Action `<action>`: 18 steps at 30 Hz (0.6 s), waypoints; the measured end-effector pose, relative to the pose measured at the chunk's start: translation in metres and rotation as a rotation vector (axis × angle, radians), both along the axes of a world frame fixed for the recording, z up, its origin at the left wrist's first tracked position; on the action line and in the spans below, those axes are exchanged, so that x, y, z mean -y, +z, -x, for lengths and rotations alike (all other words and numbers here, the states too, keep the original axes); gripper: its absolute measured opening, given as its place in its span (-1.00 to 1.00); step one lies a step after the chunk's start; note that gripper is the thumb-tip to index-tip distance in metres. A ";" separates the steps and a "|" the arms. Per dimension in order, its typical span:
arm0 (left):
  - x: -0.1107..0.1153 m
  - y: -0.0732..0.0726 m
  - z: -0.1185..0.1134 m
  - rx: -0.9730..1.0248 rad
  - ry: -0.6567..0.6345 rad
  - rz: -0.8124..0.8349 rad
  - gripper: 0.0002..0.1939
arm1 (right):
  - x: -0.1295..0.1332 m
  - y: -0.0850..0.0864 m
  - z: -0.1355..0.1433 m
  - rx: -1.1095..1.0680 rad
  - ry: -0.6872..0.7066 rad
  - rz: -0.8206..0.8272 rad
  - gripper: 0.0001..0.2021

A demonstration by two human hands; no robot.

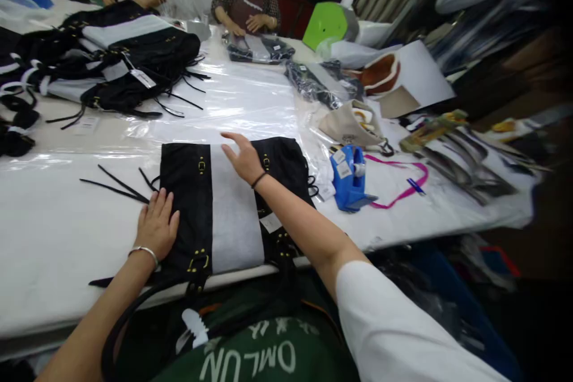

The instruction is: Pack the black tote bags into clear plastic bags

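Note:
A black handbag point(185, 191) lies flat before me at the table's near edge. Down its middle runs a pale grey sheet point(235, 215), and brass buckles show on both sides. My left hand point(156, 224) rests flat on the bag's left edge, fingers stretched out, beside thin black laces point(125, 182). Over the upper middle of the bag is my right hand point(244, 158), its fingers spread and holding nothing; whether it touches the sheet I cannot tell. A small white tag point(271, 222) lies on the bag's right part. One dark handle hangs over the table edge towards me.
More black bags point(147, 48) are piled at the back left. Clear plastic bags point(224, 95) cover the table's middle. To the right stand a blue tape dispenser point(347, 182), a pink strap point(421, 176) and a beige pouch point(351, 125). Two people work across the table.

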State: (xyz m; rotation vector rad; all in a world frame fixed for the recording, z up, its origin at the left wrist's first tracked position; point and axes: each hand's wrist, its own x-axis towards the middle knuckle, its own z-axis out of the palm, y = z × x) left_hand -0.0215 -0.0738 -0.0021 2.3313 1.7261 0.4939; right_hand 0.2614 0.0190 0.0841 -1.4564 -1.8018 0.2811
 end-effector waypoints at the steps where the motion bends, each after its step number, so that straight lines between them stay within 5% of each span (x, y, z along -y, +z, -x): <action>1: -0.001 0.000 0.001 0.013 0.003 -0.002 -0.36 | 0.033 0.002 -0.033 0.011 -0.096 -0.011 -0.65; 4: -0.005 0.002 0.004 0.066 0.019 -0.025 -0.35 | 0.127 -0.005 -0.116 0.002 -0.475 0.077 -0.61; 7: -0.008 0.009 0.008 0.078 0.131 -0.043 -0.30 | 0.185 -0.028 -0.152 -0.050 -0.591 0.308 -0.55; 12: -0.014 0.032 0.004 0.035 0.385 0.168 -0.18 | 0.195 -0.041 -0.143 -0.161 -0.590 0.562 -0.54; 15: -0.020 0.048 0.011 0.042 0.396 0.354 -0.27 | 0.188 -0.029 -0.127 -0.236 -0.517 0.590 -0.60; 18: -0.025 0.056 0.042 0.003 0.380 0.344 -0.33 | 0.198 -0.023 -0.099 -0.231 -0.416 0.539 -0.64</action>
